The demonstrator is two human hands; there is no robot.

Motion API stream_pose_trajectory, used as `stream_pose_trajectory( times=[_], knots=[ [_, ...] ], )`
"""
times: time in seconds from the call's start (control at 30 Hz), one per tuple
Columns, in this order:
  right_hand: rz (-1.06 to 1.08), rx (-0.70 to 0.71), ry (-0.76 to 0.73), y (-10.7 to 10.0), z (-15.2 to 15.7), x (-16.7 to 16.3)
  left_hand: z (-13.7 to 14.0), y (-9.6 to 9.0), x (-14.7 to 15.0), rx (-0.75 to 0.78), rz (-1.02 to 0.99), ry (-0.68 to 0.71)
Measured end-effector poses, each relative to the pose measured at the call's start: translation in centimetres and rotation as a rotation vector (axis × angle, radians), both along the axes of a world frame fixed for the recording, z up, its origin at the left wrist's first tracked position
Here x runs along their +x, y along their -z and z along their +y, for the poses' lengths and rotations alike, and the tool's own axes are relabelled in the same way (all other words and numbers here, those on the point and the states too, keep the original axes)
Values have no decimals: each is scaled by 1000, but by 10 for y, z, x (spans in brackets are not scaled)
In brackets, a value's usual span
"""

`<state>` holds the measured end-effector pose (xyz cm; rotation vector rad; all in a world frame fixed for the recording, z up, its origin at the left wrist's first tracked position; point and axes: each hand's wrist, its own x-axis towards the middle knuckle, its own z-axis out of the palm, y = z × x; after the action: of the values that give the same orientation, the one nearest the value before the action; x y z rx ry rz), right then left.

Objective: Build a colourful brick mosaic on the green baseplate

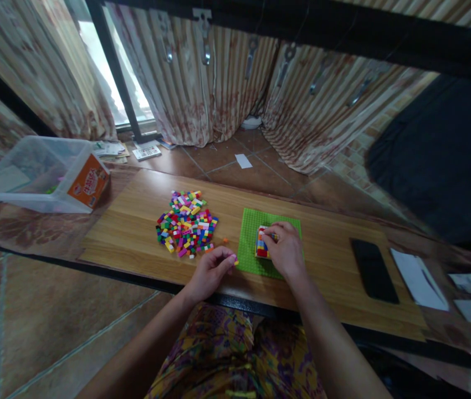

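Observation:
On the green studded baseplate (247, 227) stands a small block of toy bricks (262, 249) in red, white, orange and blue. Bent over it is my right hand (287, 246), its fingers closed at the top of the block around a small toy brick (275, 236) that is mostly covered. My left hand (213, 270) rests by the baseplate's left edge, thumb and forefinger pinched on tiny pink and yellow toy bricks (234, 258). Left of the plate lies a heap of loose mixed-colour bricks (188, 224). A single orange brick (225, 240) sits between heap and plate.
A clear plastic bin (40, 194) with an orange label stands at the far left. To the right, a black phone (373, 270) lies on the wooden board (327, 288), with white paper (418, 277) beyond it. A dark bar with metal hooks (205, 52) crosses overhead.

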<state>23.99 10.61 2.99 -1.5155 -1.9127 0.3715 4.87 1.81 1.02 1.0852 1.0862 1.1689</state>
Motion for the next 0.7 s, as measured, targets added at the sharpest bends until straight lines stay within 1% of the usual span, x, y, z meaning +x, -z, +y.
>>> stream_pose_trajectory(
  times=[0.2,0.43,0.57,0.7],
  knots=[
    [78,-33,36,1,2,-1,0,2,0,-6,-14,6],
    [53,-49,33,3,1,-2,-1,0,1,9,1,-6],
    [71,-12,23,4,-3,0,-1,-2,1,32,17,-10],
    [124,48,19,5,-12,3,-2,-1,1,41,15,-7]
  ],
)
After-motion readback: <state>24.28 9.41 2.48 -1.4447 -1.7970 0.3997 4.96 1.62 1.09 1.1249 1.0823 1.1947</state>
